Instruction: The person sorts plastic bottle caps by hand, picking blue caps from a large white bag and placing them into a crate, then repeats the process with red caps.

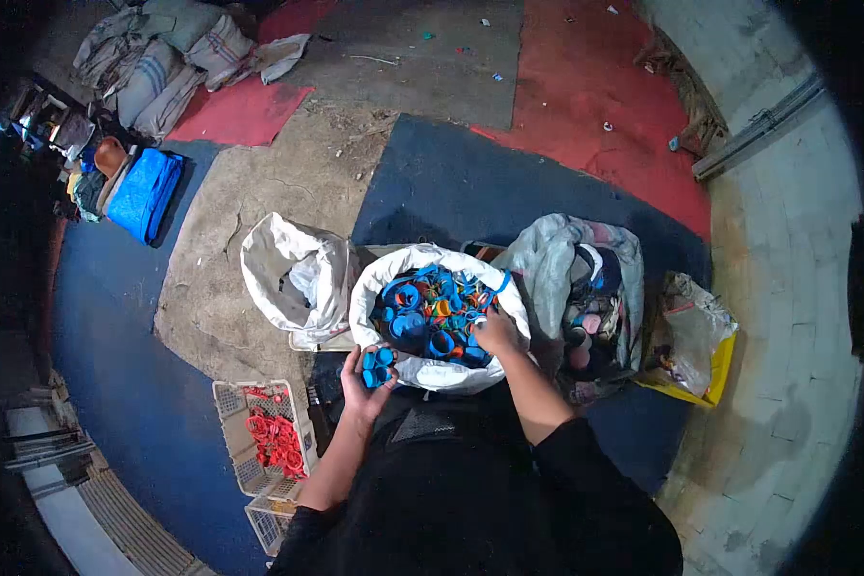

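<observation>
In front of me stands a white sack (367, 305) with its rim rolled down, filled with blue plastic caps (408, 324) and smaller orange, yellow and green pieces. My left hand (363, 382), at the sack's near left edge, is closed around several blue bottle caps (377, 367). Over the right side of the sack, my right hand (496, 334) reaches in with its fingers bent down among the pieces. A small whitish bit shows by its fingertips, but what they grip is too small to make out.
Left of the sack stands another white sack (269, 278); right of it, a grey-green sack (542, 250) of mixed plastic items. A yellow container (718, 370) sits farther right. At lower left, a crate (235, 422) holds red pieces. Stuffed sacks (149, 86) lie far left.
</observation>
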The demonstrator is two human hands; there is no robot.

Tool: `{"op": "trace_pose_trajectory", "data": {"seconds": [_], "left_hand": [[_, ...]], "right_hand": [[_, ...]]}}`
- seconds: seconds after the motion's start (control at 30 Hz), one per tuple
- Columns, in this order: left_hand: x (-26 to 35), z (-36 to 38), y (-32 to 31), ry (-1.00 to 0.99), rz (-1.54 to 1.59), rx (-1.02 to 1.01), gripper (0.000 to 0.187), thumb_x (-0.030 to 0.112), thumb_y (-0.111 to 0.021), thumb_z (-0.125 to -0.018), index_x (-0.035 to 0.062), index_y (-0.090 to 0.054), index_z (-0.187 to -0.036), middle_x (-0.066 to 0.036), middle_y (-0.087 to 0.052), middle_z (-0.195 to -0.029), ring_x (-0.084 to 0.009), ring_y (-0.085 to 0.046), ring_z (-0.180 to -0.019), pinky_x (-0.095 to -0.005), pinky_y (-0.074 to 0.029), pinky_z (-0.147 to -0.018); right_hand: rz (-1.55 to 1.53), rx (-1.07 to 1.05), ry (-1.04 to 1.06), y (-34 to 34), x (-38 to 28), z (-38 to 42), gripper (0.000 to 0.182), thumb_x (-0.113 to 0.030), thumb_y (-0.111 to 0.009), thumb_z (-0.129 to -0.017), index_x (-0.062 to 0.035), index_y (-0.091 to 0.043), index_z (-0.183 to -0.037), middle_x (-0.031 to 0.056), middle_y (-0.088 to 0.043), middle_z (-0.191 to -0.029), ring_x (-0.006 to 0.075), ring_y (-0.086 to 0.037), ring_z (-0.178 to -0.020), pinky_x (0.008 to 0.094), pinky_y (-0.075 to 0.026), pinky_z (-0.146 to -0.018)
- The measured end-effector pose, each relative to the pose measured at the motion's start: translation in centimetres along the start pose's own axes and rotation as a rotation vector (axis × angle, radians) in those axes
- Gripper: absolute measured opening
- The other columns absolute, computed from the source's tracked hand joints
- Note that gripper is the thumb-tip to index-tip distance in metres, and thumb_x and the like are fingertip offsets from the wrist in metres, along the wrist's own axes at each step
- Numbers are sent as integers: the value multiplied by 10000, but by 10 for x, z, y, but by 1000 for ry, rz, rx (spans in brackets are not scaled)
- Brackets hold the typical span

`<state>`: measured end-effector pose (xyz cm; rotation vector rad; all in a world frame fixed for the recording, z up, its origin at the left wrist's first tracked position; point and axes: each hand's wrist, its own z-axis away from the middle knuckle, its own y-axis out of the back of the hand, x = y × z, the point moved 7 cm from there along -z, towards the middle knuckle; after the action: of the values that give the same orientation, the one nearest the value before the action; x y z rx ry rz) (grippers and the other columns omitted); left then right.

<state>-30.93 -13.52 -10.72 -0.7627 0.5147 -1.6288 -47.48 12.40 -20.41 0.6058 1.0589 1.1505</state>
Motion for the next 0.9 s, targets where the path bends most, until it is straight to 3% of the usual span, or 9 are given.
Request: {"op": "trace_pose_trajectory", "data": {"seconds": [0.07,0.17,0.2,0.3,0.33,0.47,0.57,0.7,0.9], "left_hand": [[-1,-3,1,7,9,-9,334,395,-524,-985,75,-617,-991,-151,-652,-1142,-316,-619,-1028,-351,-519,-706],[-2,-7,1,22,20,-16,335,395,-523,-985,75,-620,-992,-151,-652,-1140,-317,-619,-1025,-352,-520,-706],[-2,-9,2,26,24,-19,335,396,-524,-985,75,-621,-991,-151,-652,-1140,-317,-620,-1023,-352,-520,-706],[-1,-8,-5,37,23,-13,339,398,-513,-993,79,-625,-976,-143,-660,-1128,-309,-630,-1000,-355,-510,-704],[-2,-6,-7,41,19,-6,341,399,-507,-998,81,-627,-970,-138,-663,-1122,-305,-636,-990,-355,-505,-702],[-6,-10,-16,84,-8,-77,355,408,-496,-1001,78,-624,-975,-142,-655,-1116,-304,-629,-995,-352,-502,-698],[-13,-10,-29,114,-61,-92,362,411,-485,-1005,77,-622,-982,-140,-651,-1121,-304,-624,-1002,-353,-501,-698],[-24,-15,-44,160,-101,-102,360,414,-483,-1008,83,-624,-995,-132,-654,-1126,-306,-625,-1024,-358,-505,-710],[-39,-22,-65,226,-123,-164,357,412,-510,-997,78,-634,-1033,-127,-671,-1099,-303,-645,-1033,-378,-528,-739]], "right_hand": [[45,51,55,-1,2,3,593,-337,-725,-828,-49,-562,-1321,211,-646,-1208,386,-634,-1096,455,-507,-948],[-197,23,242,-11,16,5,495,-208,-726,-831,-20,-592,-1268,189,-700,-1076,363,-703,-917,416,-562,-825],[-274,154,337,-5,14,15,360,-75,-686,-852,10,-624,-1196,162,-729,-963,292,-727,-770,370,-578,-710],[-809,35,254,0,12,30,253,-39,-650,-889,23,-651,-1134,139,-733,-978,204,-727,-807,324,-567,-677],[-1101,-79,47,9,5,41,200,-20,-628,-923,7,-663,-1119,78,-708,-903,130,-685,-760,266,-542,-667],[-1316,-142,-18,28,5,53,259,-102,-695,-918,-40,-646,-1165,23,-659,-901,117,-638,-787,293,-563,-719],[-1697,-202,-166,45,-15,66,204,-109,-697,-919,-45,-678,-1112,38,-653,-979,145,-640,-805,318,-564,-743],[-1809,-312,-142,50,-29,71,216,-80,-669,-931,-2,-661,-1132,81,-662,-1071,234,-678,-921,361,-577,-824],[-2088,-363,24,77,-70,92,245,-22,-622,-935,-2,-657,-1177,117,-674,-1144,282,-683,-1002,409,-564,-938]]}}
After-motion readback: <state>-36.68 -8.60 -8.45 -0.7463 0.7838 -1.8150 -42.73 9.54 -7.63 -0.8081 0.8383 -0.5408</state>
